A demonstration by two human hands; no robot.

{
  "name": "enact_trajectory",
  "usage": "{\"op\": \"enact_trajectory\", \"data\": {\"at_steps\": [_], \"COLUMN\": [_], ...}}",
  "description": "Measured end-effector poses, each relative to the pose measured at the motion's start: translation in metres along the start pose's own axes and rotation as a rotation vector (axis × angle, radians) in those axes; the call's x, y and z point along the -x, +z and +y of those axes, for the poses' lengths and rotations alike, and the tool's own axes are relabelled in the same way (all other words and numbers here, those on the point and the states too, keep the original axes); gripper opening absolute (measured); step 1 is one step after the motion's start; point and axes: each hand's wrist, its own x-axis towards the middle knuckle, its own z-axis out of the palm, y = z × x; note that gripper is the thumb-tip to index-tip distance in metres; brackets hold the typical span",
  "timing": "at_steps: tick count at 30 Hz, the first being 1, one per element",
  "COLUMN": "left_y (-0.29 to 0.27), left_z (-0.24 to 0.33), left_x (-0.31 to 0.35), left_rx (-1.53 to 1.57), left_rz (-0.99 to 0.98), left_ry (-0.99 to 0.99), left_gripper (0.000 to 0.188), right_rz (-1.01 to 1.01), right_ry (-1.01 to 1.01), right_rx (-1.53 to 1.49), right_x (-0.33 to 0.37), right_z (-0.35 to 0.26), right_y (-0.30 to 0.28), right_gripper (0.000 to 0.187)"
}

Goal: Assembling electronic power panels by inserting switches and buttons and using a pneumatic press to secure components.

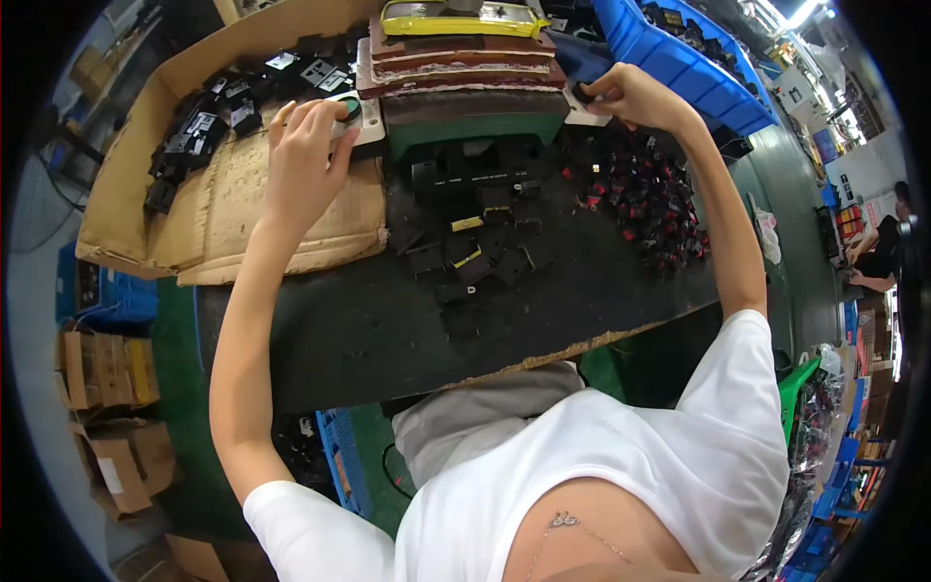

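My left hand rests at a white control box with a green push button, its fingers bent loosely over the near side and its thumb apart. On the other side of the green machine, my right hand touches a black round button on a second white box. The fingers of that hand are partly curled and hold nothing. Between my arms, a long black housing lies in front of the machine. Several small black plastic parts are scattered nearer to me, some with yellow pieces.
An open cardboard box with black parts stands at the left. A pile of small black and red parts lies at the right. Behind it is a blue crate. A yellow-framed piece tops the machine. Another person works far right.
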Motion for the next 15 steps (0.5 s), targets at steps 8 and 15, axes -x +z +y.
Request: {"op": "enact_trajectory", "data": {"at_steps": [8, 15], "left_y": [-0.007, -0.005], "left_z": [0.009, 0.010], "left_x": [-0.001, 0.001], "left_rx": [0.034, 0.029], "left_rz": [0.180, 0.127], "left_ry": [0.017, -0.001], "left_gripper": [0.026, 0.027], "right_rz": [-0.018, -0.055], "right_ry": [0.085, 0.107], "right_rx": [0.008, 0.253], "right_x": [0.011, 0.005], "right_z": [-0.008, -0.029], "right_y": [0.000, -0.011], "right_gripper": [0.038, 0.024]}}
